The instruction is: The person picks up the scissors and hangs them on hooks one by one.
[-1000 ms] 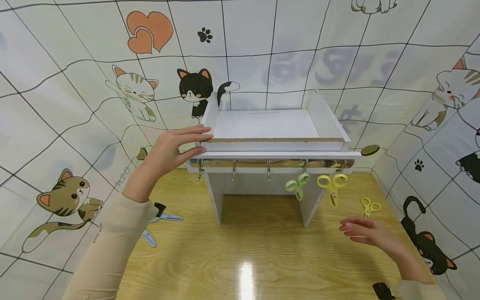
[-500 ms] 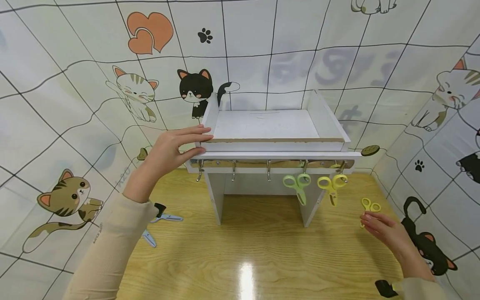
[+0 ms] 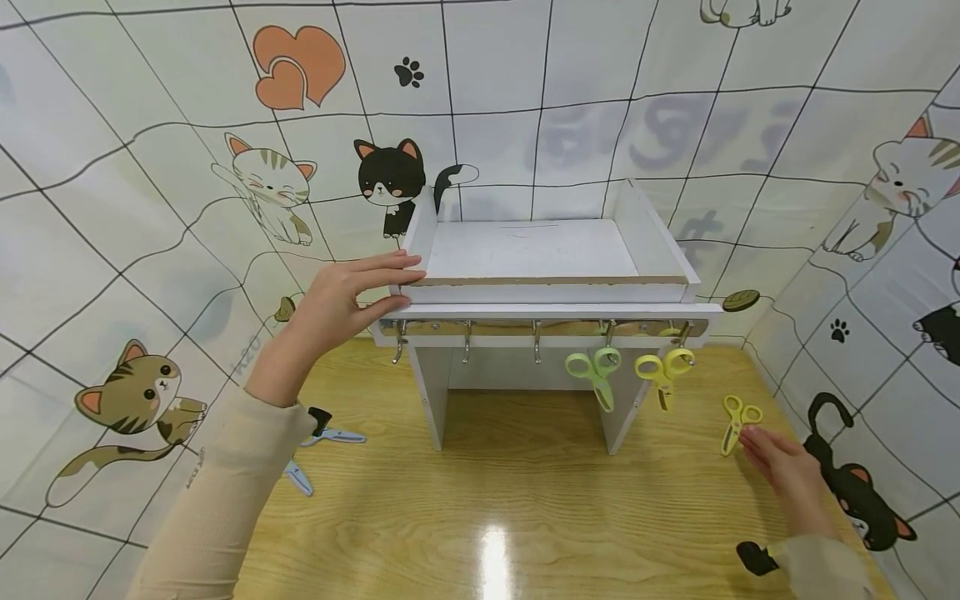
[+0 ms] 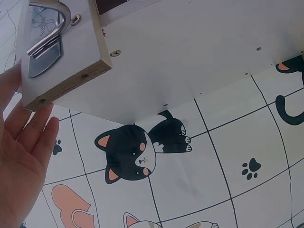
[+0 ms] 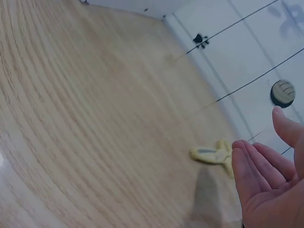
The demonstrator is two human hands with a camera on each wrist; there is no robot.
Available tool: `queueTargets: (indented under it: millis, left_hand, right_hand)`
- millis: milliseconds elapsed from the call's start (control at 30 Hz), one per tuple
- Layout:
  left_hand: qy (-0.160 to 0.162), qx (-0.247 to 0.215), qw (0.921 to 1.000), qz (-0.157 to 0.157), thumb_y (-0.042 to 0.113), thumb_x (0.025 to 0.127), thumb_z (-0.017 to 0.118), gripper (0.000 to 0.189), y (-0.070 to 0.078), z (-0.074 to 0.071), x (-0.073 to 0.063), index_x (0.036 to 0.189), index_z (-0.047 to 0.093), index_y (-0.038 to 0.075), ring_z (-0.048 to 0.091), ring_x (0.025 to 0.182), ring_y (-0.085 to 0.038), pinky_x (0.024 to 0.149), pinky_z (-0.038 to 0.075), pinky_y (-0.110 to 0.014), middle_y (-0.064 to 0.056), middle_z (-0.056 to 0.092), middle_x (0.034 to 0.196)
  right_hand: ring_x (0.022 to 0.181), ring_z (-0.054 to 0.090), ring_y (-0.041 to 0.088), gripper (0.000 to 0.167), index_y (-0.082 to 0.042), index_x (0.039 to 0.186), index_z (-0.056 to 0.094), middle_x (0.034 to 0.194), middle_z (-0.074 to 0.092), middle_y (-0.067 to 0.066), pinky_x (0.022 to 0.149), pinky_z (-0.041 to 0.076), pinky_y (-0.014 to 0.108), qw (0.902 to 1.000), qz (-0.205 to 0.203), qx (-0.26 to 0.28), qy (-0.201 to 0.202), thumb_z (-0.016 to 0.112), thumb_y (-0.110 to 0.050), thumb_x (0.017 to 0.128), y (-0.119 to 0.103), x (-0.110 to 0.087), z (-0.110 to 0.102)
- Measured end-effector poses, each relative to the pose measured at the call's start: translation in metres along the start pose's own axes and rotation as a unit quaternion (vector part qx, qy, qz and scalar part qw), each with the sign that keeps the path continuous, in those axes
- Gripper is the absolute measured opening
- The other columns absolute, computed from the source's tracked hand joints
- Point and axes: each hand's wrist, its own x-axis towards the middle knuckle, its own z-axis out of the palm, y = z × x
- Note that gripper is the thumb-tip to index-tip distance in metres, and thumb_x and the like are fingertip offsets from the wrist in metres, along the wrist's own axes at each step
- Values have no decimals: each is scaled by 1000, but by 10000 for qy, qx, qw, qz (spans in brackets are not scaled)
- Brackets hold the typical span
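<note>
My left hand (image 3: 333,312) rests at the left front corner of a white shelf unit (image 3: 547,293), fingers straight along its raised front edge and thumb lower down. In the left wrist view, fingers (image 4: 40,130) show beside the board's end near a metal hook (image 4: 52,28). Over the table at the right, my right hand (image 3: 787,471) has its fingertips right by small yellow scissors (image 3: 733,423) lying there. The right wrist view shows its thumb (image 5: 287,128) held apart from the extended fingers. Green scissors (image 3: 597,375) and larger yellow scissors (image 3: 665,375) hang from the hook rail.
Several metal hooks (image 3: 537,342) line the rail. Blue scissors (image 3: 337,435) lie on the wooden table (image 3: 517,492) at the left, partly behind the left sleeve. A cat-printed sheet (image 3: 502,150) encloses the back and sides.
My right hand has moved right to the yellow scissors on the table. The green scissors, tilted while swinging a second ago, now hang straighter. My left hand stays in place.
</note>
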Motion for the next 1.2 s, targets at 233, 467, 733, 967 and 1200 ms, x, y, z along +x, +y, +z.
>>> queueTargets:
  millis: [233,467,733,967,1200]
  left_hand:
    - [59,31,9999,98,12,86,77,42,-1,1,0,127,70,17,59,130,-26,96,54,-45,-4,65,136]
    - [102,50,9999,49,11,86,78,42,-3,2,-2,127,71,17,59,131,-25,97,54,-44,-3,66,136]
    - [120,27,9999,57,11,85,78,43,-3,3,-1,127,70,18,59,131,-25,98,53,-44,-2,65,137]
    - [106,0,9999,39,10,85,78,43,-1,2,-1,127,70,17,58,131,-26,101,52,-45,-4,65,137]
    - [109,50,9999,78,12,85,78,43,-1,2,0,127,71,17,59,130,-26,95,54,-44,-4,65,136]
  right_hand:
    - [72,71,-4,26,-27,67,74,72,72,-17,69,59,16,9935,671,56,917,73,-16,90,14,22,-6]
    - [61,68,-6,30,-32,60,69,59,70,-18,61,56,13,9812,478,-1313,1334,77,-25,88,22,36,-11]
    - [81,65,18,38,-2,93,80,58,68,-14,95,41,49,8722,-238,-4631,1557,69,-39,91,16,36,-3]
    - [99,62,47,36,2,95,76,72,74,9,72,42,45,8167,-703,-5535,1475,68,-32,92,16,38,5]
    - [94,61,45,31,6,95,74,75,73,14,71,39,46,8229,-519,-5443,1546,67,-24,91,17,44,5]
